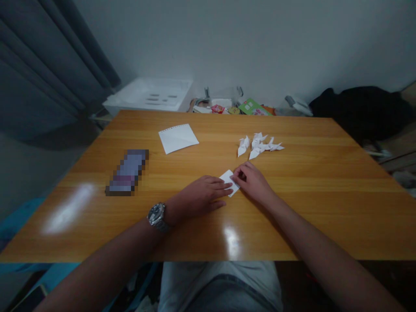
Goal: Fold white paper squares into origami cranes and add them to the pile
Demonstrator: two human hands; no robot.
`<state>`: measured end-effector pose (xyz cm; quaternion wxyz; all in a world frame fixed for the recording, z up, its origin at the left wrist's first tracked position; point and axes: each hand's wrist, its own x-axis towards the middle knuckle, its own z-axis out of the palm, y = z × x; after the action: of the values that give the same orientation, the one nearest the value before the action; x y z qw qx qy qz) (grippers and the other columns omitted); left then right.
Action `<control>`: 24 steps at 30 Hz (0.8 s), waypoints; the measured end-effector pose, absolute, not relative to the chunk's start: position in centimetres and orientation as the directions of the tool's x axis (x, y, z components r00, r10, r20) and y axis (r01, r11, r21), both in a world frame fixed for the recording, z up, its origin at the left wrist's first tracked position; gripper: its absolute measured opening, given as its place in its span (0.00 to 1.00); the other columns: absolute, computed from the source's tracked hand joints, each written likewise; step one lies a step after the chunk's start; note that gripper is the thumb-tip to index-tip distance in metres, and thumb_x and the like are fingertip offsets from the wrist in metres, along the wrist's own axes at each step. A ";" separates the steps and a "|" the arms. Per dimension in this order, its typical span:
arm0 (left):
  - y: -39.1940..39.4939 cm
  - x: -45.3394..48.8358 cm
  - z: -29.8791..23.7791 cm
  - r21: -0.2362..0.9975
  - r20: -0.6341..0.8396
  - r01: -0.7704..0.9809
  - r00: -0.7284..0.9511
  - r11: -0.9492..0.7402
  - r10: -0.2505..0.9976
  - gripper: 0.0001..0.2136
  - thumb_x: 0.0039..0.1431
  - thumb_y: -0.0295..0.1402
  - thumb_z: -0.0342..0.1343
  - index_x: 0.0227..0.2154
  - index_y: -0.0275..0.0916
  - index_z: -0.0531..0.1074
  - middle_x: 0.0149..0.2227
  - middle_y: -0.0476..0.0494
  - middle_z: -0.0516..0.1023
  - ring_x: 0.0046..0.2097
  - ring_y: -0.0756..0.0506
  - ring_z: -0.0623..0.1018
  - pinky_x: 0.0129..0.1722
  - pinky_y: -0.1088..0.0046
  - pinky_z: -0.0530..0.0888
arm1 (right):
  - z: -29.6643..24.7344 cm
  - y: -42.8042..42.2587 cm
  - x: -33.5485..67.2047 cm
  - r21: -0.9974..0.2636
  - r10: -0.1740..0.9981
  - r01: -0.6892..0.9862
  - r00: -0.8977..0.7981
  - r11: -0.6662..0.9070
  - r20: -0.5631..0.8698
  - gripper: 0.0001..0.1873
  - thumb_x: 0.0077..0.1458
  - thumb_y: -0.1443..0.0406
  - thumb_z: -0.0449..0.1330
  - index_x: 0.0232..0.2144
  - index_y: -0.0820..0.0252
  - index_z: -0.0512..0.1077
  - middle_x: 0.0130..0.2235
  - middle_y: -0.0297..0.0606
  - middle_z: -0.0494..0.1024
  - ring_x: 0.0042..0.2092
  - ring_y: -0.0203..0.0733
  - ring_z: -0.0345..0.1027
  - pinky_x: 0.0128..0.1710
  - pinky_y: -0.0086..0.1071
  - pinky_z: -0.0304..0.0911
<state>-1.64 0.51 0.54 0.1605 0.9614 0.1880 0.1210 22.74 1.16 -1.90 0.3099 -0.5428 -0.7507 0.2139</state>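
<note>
A small folded piece of white paper lies on the wooden table between my hands. My left hand rests flat with its fingers stretched out over the paper's left part, a metal watch on its wrist. At the paper's right corner, my right hand has thumb and fingertips pinched together on the edge. Beyond my right hand sit several folded white paper cranes, grouped close together. Part of the folded paper is hidden under my left fingers.
A white sheet with a torn, perforated edge lies farther back. To the left is a blurred-out phone-like object. Behind the table's far edge stand a white plastic bin and a green packet among clutter; a dark heap is at right.
</note>
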 end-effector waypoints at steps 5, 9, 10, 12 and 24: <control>0.7 -2.1 0.9 0.341 0.175 0.288 0.916 -0.895 0.362 0.19 0.71 0.43 0.52 0.59 0.44 0.71 0.66 0.40 0.69 0.62 0.37 0.72 0.60 0.55 0.68 | -1.8 1.1 22.7 -0.652 0.945 0.684 -0.227 0.328 0.237 0.07 0.61 0.66 0.62 0.30 0.58 0.70 0.35 0.36 0.70 0.36 0.41 0.67 0.38 0.34 0.62; 0.7 -2.1 1.1 0.338 0.177 0.287 0.916 -0.896 0.360 0.18 0.70 0.44 0.53 0.58 0.45 0.72 0.65 0.39 0.69 0.61 0.37 0.72 0.60 0.54 0.68 | -1.9 1.1 22.7 -0.655 0.945 0.681 -0.226 0.327 0.237 0.07 0.61 0.66 0.63 0.30 0.58 0.71 0.35 0.36 0.69 0.36 0.41 0.66 0.38 0.34 0.62; 0.7 -2.1 1.2 0.344 0.169 0.287 0.918 -0.894 0.359 0.18 0.70 0.44 0.53 0.58 0.45 0.72 0.65 0.39 0.69 0.61 0.37 0.71 0.60 0.54 0.68 | -1.8 1.0 22.7 -0.657 0.946 0.681 -0.224 0.325 0.236 0.07 0.61 0.66 0.63 0.30 0.58 0.71 0.35 0.36 0.69 0.36 0.41 0.66 0.38 0.34 0.62; 0.6 -2.0 1.2 0.361 0.161 0.292 0.916 -0.886 0.367 0.19 0.70 0.44 0.53 0.58 0.45 0.72 0.65 0.39 0.69 0.62 0.37 0.71 0.60 0.55 0.68 | -1.8 1.0 22.7 -0.661 0.948 0.679 -0.220 0.319 0.231 0.07 0.61 0.66 0.62 0.29 0.58 0.71 0.35 0.36 0.69 0.36 0.41 0.66 0.37 0.34 0.61; -0.1 -1.6 1.3 0.351 0.160 0.361 0.886 -0.864 0.435 0.26 0.68 0.45 0.56 0.64 0.43 0.65 0.62 0.38 0.72 0.59 0.38 0.73 0.59 0.57 0.69 | -1.7 0.9 22.6 -0.656 0.945 0.680 -0.227 0.328 0.237 0.07 0.62 0.66 0.61 0.30 0.57 0.70 0.36 0.37 0.70 0.37 0.42 0.67 0.38 0.35 0.62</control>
<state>-1.61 -0.06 1.27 0.1576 0.9582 0.2077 0.1176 22.61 0.90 -1.69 0.3102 -0.5390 -0.7535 0.2135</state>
